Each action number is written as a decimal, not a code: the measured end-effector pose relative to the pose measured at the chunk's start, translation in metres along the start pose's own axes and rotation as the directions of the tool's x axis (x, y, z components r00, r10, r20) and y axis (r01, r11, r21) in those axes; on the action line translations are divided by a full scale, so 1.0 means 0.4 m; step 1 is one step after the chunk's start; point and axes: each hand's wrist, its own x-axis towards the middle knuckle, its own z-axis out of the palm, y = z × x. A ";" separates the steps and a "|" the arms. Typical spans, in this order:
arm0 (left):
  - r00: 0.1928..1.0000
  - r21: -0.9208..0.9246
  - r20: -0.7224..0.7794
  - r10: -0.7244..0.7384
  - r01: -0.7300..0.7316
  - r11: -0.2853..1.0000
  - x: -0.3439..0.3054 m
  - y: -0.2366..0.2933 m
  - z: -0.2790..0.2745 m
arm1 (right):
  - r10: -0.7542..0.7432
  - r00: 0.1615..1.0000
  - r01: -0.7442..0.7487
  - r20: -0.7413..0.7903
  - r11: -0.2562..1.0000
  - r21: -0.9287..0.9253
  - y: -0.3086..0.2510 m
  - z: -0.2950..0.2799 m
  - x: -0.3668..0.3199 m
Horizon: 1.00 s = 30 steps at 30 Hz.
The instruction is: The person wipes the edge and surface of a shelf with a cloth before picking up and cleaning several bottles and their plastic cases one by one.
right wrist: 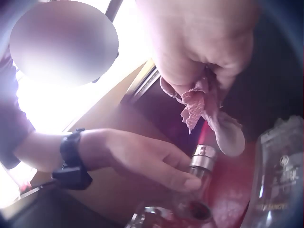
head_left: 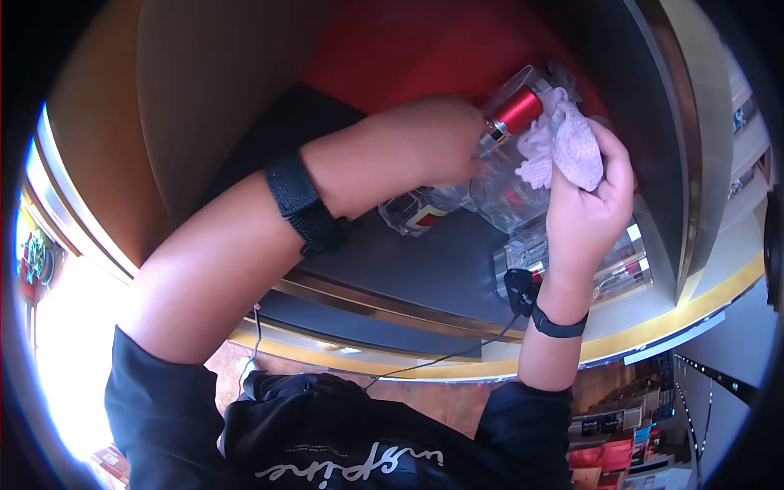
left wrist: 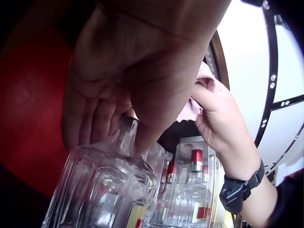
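Note:
A clear glass bottle point(left wrist: 102, 178) with a red cap point(head_left: 519, 109) and a silver collar point(right wrist: 203, 157) stands between the hands. My left hand point(head_left: 433, 143) grips its neck point(left wrist: 126, 135), thumb on one side and fingers on the other. In my right hand point(head_left: 594, 208) is a pale pink cloth point(head_left: 576, 147), bunched between thumb and fingers. Part of the cloth hangs beside the red cap and covers its end in the right wrist view. The bottle's lower body is mostly behind my left hand and forearm in the head view.
Boxed bottles point(left wrist: 192, 194) with red caps stand close by. A clear box point(right wrist: 278, 178) with printed lettering is beside the bottle. Another labelled bottle point(head_left: 425, 216) is under my left forearm. The grey shelf point(head_left: 392, 261) has a gold edge, a red back and a dark side panel point(head_left: 629, 73).

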 end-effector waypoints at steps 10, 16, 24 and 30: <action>0.998 0.061 -0.036 -0.052 0.055 0.997 -0.018 0.047 -0.003 | 0.157 0.982 -0.187 0.109 0.903 0.386 0.006 -0.057 -0.029; 0.994 0.004 -0.099 -0.051 0.051 0.999 -0.025 0.035 0.031 | 0.329 0.937 -0.347 0.115 0.851 0.394 -0.009 -0.070 -0.035; 0.976 0.002 -0.219 -0.009 0.010 1.000 -0.017 0.014 0.079 | 0.102 0.977 -0.093 0.189 0.994 -0.053 -0.017 -0.098 -0.036; 0.990 -0.372 -0.051 -0.135 0.106 0.922 -0.010 -0.008 0.091 | 0.027 0.995 -0.009 -0.100 0.985 0.173 0.009 -0.024 -0.020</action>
